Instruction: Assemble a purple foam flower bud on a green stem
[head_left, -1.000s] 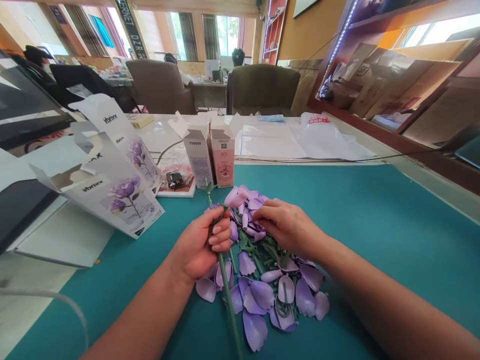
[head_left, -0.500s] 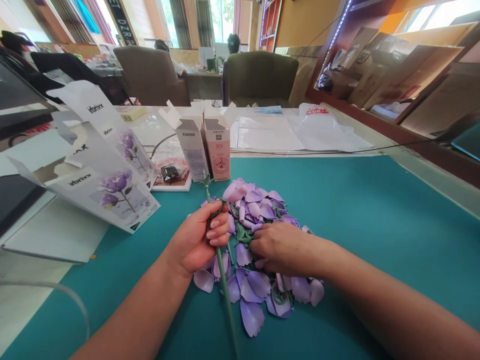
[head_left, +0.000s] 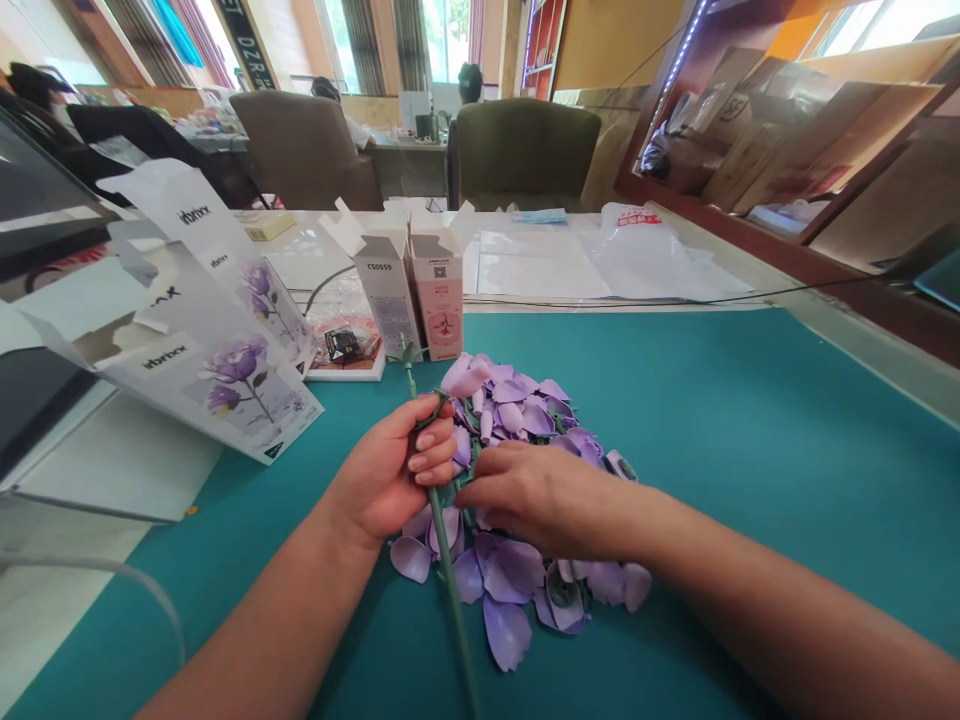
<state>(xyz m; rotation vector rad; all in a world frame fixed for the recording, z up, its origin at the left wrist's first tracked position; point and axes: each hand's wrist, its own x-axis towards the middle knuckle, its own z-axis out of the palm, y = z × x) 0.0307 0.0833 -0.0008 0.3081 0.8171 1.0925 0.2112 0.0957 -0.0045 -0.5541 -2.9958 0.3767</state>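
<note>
Green plastic stem (head_left: 448, 590) sits clamped in curled fingers of left hand (head_left: 386, 465). Right hand (head_left: 544, 500) has fingers together over lilac petal pile (head_left: 510, 410) on teal mat (head_left: 750, 460) — can't tell if pinching. Two open boxes (head_left: 409, 285) just far of pile — printed flower sheets (head_left: 217, 340) left.

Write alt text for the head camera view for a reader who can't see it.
A person's left hand grips a green artificial flower stem while the right hand reaches over a heap of loose purple petals on a teal mat. Flower-printed packaging and two small upright cartons stand beyond.
</note>
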